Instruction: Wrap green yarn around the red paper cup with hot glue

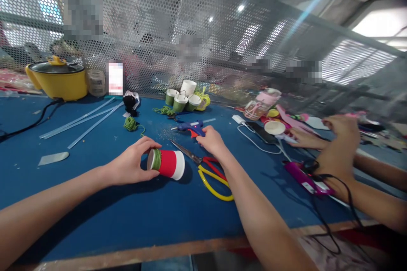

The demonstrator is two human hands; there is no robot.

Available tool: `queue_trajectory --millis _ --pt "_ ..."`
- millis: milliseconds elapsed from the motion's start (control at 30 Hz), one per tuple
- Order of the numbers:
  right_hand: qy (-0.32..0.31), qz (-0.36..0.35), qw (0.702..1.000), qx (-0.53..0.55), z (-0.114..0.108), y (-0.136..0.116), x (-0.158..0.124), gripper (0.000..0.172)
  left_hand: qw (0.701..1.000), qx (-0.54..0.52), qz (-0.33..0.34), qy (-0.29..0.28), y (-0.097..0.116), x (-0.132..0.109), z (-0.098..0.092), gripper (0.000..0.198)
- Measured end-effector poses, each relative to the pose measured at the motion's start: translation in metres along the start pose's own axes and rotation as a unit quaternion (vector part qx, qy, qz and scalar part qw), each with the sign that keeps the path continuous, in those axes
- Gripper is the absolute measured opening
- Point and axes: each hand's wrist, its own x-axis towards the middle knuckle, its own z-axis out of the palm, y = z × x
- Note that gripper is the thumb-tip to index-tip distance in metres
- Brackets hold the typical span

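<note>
My left hand [136, 161] grips a paper cup [168, 164] lying on its side, thumb below and fingers above. The cup has a red band in the middle, green yarn wound round the end in my hand, and a white end facing right. My right hand [211, 139] is closed on the handle of a blue glue gun [190, 127], whose nozzle points left. Scissors [203, 168] with red and yellow handles lie between the cup and my right forearm, blades toward the back. A ball of green yarn [130, 124] sits behind my left hand, a strand trailing toward the cup.
Several green-wrapped cups [180, 103] stand at the back. Clear glue sticks [85, 121] lie at left near a yellow electric pot [62, 82], a jar [96, 83] and a lit phone [115, 78]. At right are a purple power strip [307, 180], cables and a co-worker's hands [341, 143].
</note>
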Motion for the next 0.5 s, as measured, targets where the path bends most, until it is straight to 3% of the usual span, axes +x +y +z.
queue_trajectory --millis 100,167,267,400,500 --pt "0.004 -0.034 0.996 0.077 -0.016 -0.004 -0.017 0.033 1.000 0.003 0.008 0.007 -0.001 0.000 0.000 0.048" --pt "-0.052 -0.074 0.978 0.186 -0.026 -0.007 -0.031 0.017 1.000 0.003 0.011 0.009 -0.001 0.000 0.000 0.048" --pt "-0.134 -0.106 0.934 0.314 -0.035 -0.013 -0.050 0.019 1.000 0.006 0.014 0.008 -0.002 0.000 0.000 0.046" --pt "-0.179 -0.133 0.918 0.327 -0.042 -0.021 -0.067 0.022 1.000 0.017 0.018 0.006 -0.004 0.000 -0.002 0.047" --pt "-0.179 -0.159 0.931 0.277 -0.047 -0.026 -0.079 0.018 0.999 0.021 0.027 0.008 -0.006 0.000 -0.003 0.046"
